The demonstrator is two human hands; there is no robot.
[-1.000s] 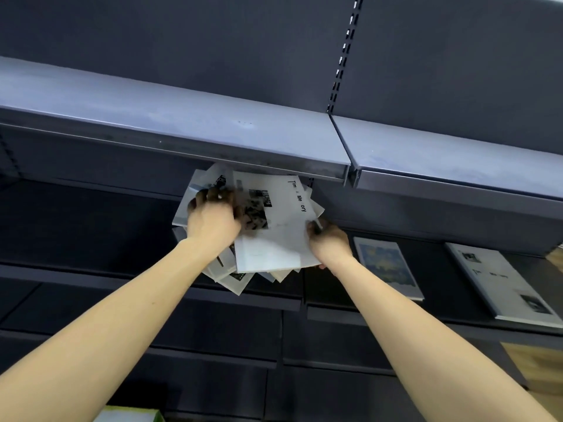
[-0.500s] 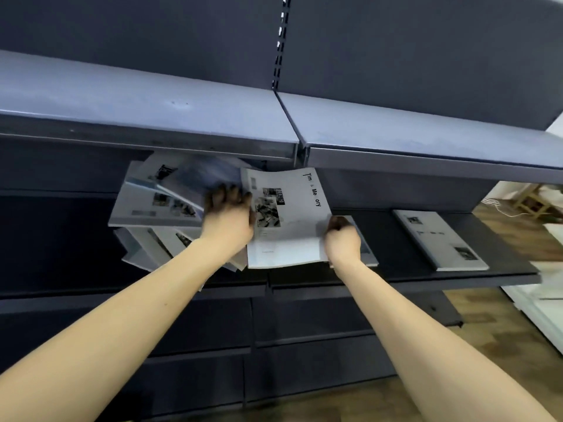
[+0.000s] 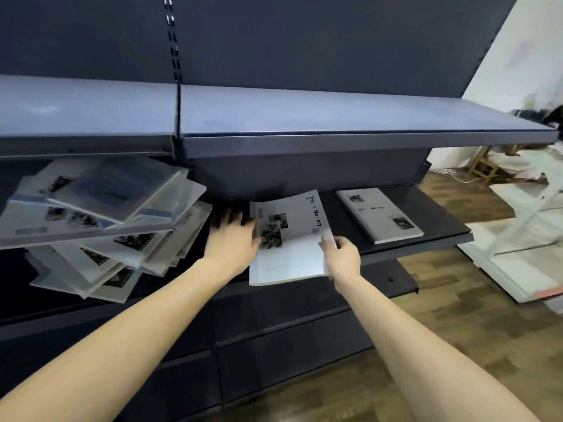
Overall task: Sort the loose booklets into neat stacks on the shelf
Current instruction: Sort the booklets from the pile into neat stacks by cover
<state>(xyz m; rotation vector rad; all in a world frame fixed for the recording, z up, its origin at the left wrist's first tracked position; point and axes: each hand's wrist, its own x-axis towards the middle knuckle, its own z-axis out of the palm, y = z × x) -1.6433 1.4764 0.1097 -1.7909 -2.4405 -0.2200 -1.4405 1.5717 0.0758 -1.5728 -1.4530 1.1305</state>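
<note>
Over the dark shelf (image 3: 396,249), right hand (image 3: 342,257) pinches a flat glossy booklet (image 3: 289,242); left hand (image 3: 233,239) rests open-fingered on it.

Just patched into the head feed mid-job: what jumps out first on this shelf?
The messy pile of loose booklets fanned at odd angles on the left of the dark shelf grabs the eye first. In the middle, both hands are on one white booklet: the right hand grips its right edge, the left hand is at its left edge. Further right, a neat stack lies flat on the shelf.
</note>
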